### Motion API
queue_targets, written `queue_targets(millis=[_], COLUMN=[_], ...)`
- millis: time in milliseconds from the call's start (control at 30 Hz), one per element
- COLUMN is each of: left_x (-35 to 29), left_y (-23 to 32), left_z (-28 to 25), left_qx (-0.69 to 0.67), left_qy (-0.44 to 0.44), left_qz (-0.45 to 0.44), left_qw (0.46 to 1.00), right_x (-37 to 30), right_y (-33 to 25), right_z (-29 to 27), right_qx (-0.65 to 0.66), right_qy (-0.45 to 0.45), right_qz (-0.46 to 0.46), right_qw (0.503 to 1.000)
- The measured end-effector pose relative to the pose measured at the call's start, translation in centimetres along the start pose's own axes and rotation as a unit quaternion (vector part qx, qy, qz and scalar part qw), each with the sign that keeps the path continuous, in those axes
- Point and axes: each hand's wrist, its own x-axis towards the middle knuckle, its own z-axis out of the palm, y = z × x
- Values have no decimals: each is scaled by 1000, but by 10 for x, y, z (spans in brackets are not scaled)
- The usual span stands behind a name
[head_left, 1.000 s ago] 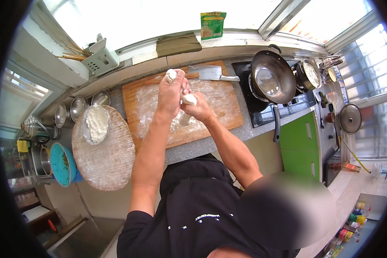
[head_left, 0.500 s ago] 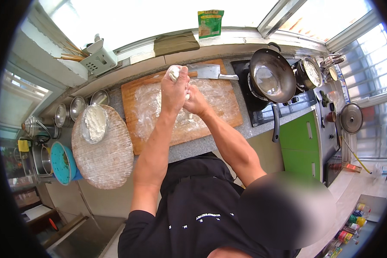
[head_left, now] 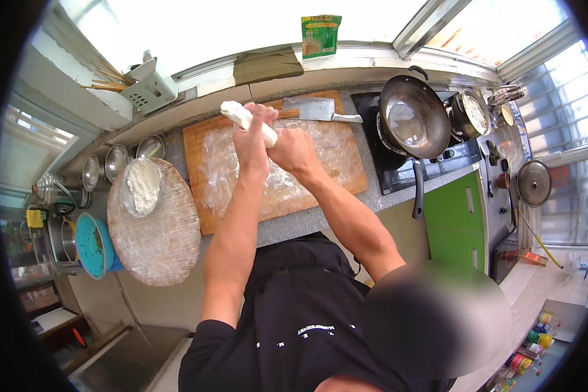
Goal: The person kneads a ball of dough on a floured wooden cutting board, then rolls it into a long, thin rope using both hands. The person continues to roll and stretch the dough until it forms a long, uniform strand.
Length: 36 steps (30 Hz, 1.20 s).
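Observation:
A long white roll of dough (head_left: 234,112) is in my hands above the floured wooden board (head_left: 336,166). My left hand (head_left: 253,140) is wrapped round its middle, and one end sticks out past the fingers at the upper left. My right hand (head_left: 294,152) is closed on the lower right end, touching the left one; its fingertips are hidden. Just beyond my hands lies a cleaver (head_left: 317,108) with a metal handle. Next to its blade is a wooden stick (head_left: 287,114), partly hidden.
Left of the board, a round floured tray (head_left: 157,248) bears a bowl of flour (head_left: 144,188). A turquoise basin (head_left: 93,245) stands beyond it. To the right, a wok (head_left: 413,114) sits on the black stove, its long handle (head_left: 418,196) jutting toward me. A green pouch (head_left: 320,36) stands on the sill.
The dough has come into view as a longer roll slanting to the upper left. My left hand has shifted slightly left and down and turned; the right stays close beside it.

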Motion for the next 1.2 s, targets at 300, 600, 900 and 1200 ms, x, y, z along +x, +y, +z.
queue_targets(millis=[300,600,900,1200], left_x=[17,-7,18,10], left_y=[-3,-33,-10,-15], left_z=[-15,-50,-33,-31], left_qx=[-167,320,-84,-36], left_qy=[-14,-154,-147,-62], left_qz=[-77,84,5,-8], left_qw=[983,931,985,997], right_x=[12,7,-1,5], right_y=[30,50,60,18], right_z=[-3,15,25,11], right_qx=[134,153,209,3], right_qy=[-194,-89,-199,-64], right_qz=[71,-153,38,-28], right_qw=[969,972,957,998])
